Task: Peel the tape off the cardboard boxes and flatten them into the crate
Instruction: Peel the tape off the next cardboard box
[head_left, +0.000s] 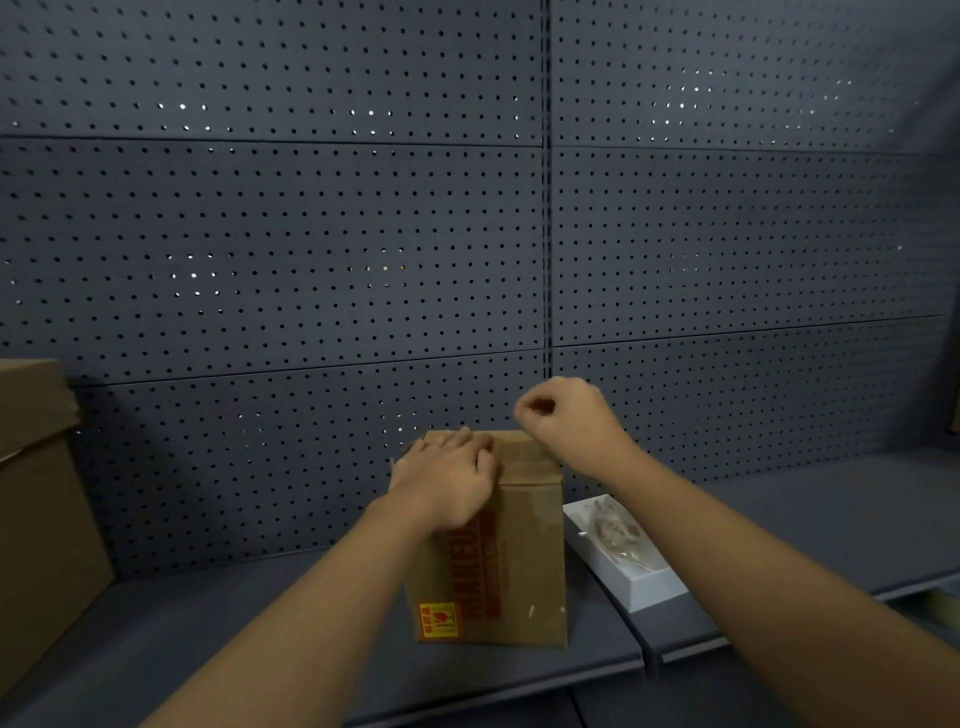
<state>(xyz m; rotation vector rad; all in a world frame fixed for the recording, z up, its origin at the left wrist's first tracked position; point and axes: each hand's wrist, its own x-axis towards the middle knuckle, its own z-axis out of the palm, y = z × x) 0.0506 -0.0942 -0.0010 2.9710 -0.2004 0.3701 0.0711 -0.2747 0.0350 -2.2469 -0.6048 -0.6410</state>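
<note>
I see a dark grey shelf (208, 623) backed by pegboard (311, 234). At 6 o'clock, my left hand (447, 480) presses flat on the cardboard box (519, 571); my right hand (566, 415) hovers above it, fingers curled, pinching something I cannot tell.

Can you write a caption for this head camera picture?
Left hand presses on a cardboard box while the right hand pinches above its top.

I had only the head view, looking forward and slightly down from close above the shelf (779, 519). It faced the pegboard wall (311, 234) squarely, both forearms reaching in from below.
</note>
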